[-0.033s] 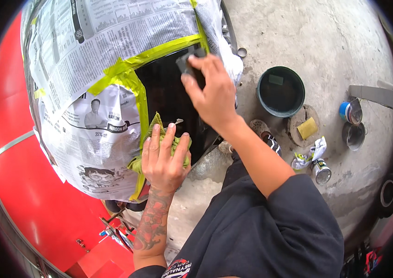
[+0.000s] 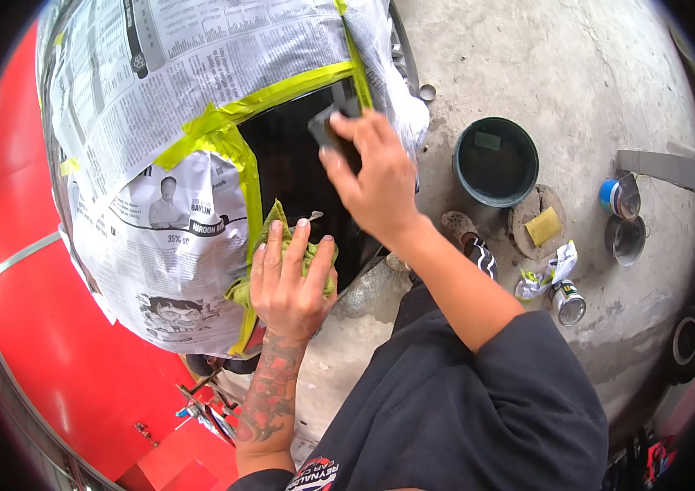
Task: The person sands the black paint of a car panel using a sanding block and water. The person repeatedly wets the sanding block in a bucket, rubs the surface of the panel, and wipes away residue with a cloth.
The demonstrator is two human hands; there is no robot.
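A dark glossy panel (image 2: 274, 151) is framed by yellow-green tape (image 2: 286, 83) and newspaper sheets (image 2: 143, 106) covering the vehicle around it. My right hand (image 2: 370, 172) grips a dark grey block (image 2: 321, 123) at the panel's upper right, beside the tape. My left hand (image 2: 290, 278) rests with fingers extended on a crumpled green cloth (image 2: 275, 217) at the panel's lower left, over the tape edge.
On the concrete floor (image 2: 528, 65) at right are a dark bucket of liquid (image 2: 495, 172), a round block (image 2: 528, 245) bearing a yellow pad (image 2: 544, 225), several cans (image 2: 619, 196) and a tire (image 2: 687, 344). Red surfaces (image 2: 28, 327) lie at left.
My right hand and the grey block have shifted slightly down and left on the panel. My left hand stays in place on the cloth.
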